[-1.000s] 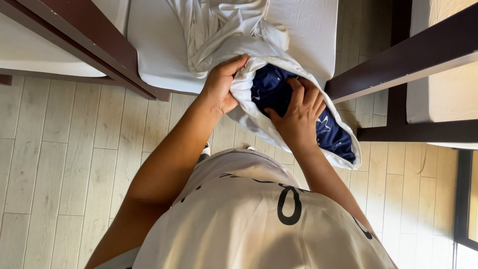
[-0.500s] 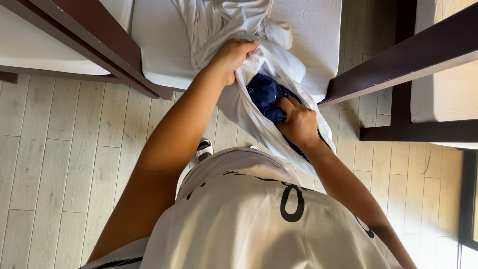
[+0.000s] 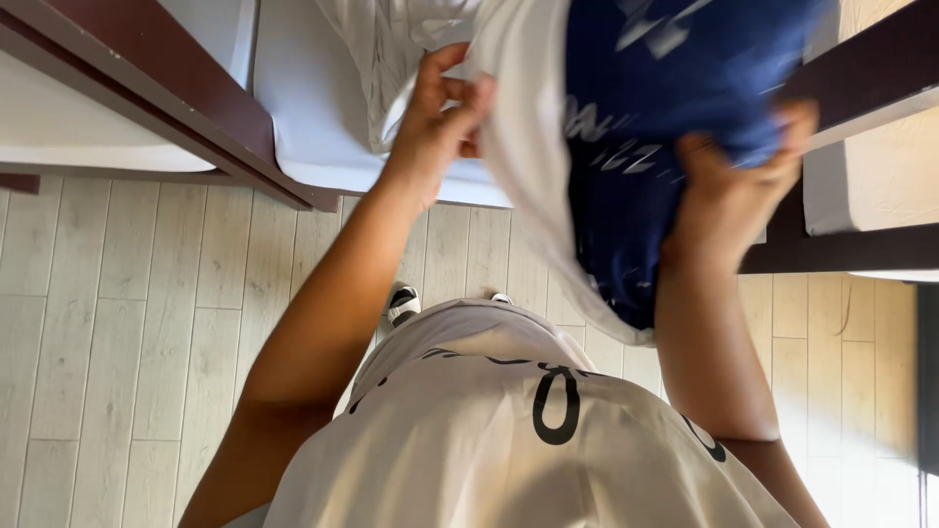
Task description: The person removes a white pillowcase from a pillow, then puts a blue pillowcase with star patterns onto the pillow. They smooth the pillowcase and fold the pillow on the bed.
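Left hand (image 3: 435,122) pinching white cover (image 3: 518,147) edge at 11 o'clock, right hand (image 3: 738,186) squeezing blue pillow (image 3: 675,78) at 1 o'clock, w/ cover maybe slipping off & pillow dropping to floor (image 3: 117,323) if pinch weak.

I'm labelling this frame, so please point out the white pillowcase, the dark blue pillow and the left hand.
white pillowcase (image 3: 523,186): head view, on its hanging side.
dark blue pillow (image 3: 665,88): head view, on its exposed face.
left hand (image 3: 435,122): head view, on the back of the hand.
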